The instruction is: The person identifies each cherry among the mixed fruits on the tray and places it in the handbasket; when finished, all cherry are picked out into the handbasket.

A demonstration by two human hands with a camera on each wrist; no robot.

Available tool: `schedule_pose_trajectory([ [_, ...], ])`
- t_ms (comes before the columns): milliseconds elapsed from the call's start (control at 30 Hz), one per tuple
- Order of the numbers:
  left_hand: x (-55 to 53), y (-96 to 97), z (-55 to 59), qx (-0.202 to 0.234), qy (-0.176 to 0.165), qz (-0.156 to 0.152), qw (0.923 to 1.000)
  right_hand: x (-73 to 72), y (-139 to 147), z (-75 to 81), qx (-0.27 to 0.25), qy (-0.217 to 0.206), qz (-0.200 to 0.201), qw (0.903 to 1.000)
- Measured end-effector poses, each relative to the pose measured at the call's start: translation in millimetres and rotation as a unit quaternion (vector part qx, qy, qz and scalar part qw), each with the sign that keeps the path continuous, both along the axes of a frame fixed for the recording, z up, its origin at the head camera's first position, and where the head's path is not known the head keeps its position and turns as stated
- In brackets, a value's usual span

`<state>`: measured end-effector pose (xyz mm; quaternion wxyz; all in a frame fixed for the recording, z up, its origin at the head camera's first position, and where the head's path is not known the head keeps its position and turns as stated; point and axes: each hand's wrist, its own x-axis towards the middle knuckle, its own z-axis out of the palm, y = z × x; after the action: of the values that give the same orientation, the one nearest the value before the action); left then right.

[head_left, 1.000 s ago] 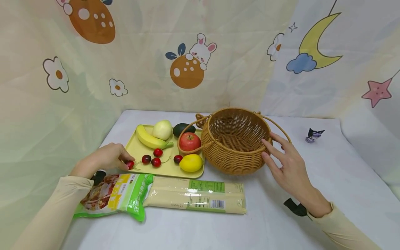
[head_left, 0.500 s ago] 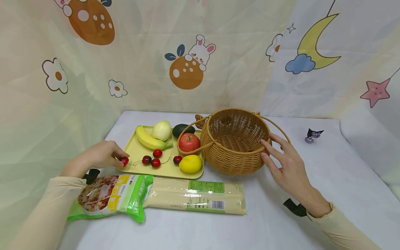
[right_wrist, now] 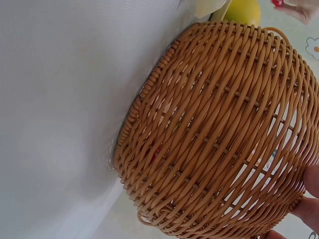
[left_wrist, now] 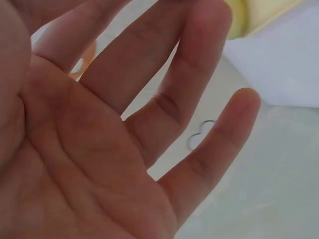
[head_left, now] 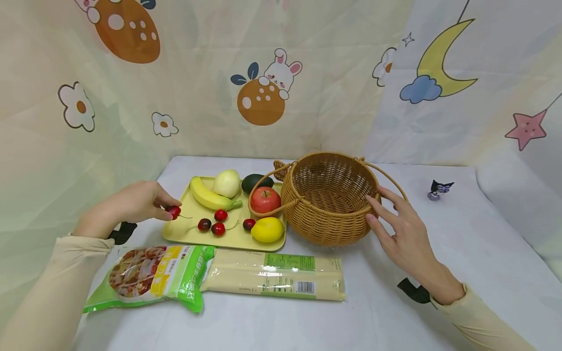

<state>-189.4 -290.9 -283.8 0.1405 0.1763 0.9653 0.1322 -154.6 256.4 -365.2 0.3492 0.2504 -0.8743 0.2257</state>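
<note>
My left hand (head_left: 129, 204) pinches a red cherry (head_left: 174, 212) by the fruit, its stem sticking out to the right, over the left edge of the yellow tray (head_left: 184, 236). In the left wrist view the palm and fingers fill the picture and hide the cherry. My right hand (head_left: 406, 234) holds the right rim of the brown wicker basket (head_left: 329, 226), fingertips over the rim and thumb outside. Something red (right_wrist: 154, 153) shows through the weave in the right wrist view. More cherries (head_left: 218, 228) lie on the tray.
The tray also bears a banana (head_left: 210, 195), a pale round fruit (head_left: 227, 183), a dark green oval fruit (head_left: 251, 182), an apple (head_left: 265, 199) and a lemon (head_left: 268, 229). In front lie a green-edged food bag (head_left: 145, 278) and a spaghetti pack (head_left: 276, 275). A small figurine (head_left: 439, 190) stands right.
My left hand has moved left and then up with the cherry, off its earlier spot near the tray's front left corner. My right hand stays at the basket rim.
</note>
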Motion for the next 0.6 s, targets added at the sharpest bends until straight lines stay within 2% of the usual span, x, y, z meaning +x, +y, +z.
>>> schedule_pose_trajectory([
  [200, -2.3, 15.2, 15.7, -0.011, 0.027, -0.02, 0.9994, -0.2, -0.7, 0.7, 0.003, -0.003, -0.004, 1.0],
  [433, -8.6, 38.0, 27.1, -0.009, 0.028, -0.049, 0.9983, -0.4, 0.1, 0.5, 0.005, -0.005, -0.006, 1.0],
  [600, -13.4, 58.8, 37.6, -0.011, 0.044, -0.092, 0.9948, 0.4, 0.1, -1.1, 0.003, -0.006, -0.004, 1.0],
])
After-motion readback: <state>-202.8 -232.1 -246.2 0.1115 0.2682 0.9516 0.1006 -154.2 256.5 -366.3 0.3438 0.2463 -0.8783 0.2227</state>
